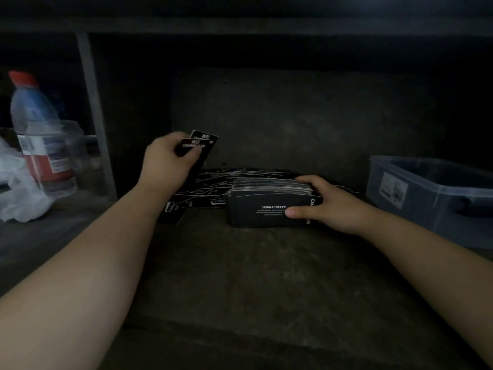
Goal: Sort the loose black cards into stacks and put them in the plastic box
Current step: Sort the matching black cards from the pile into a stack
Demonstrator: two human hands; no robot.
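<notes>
Black cards (200,145) pinched in left hand (166,161) mid-frame; right hand (324,202) grips the card stack (266,202) beside it.

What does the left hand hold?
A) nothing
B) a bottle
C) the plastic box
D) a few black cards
D: the left hand grips a few black cards raised off the shelf, while the right hand holds the stack.

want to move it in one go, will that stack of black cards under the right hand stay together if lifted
The stack probably splays: many thin separate cards, top edges already uneven. Smooth-looking printed faces likely slide. The right hand grips only one end, so a one-handed lift looks risky.
</notes>
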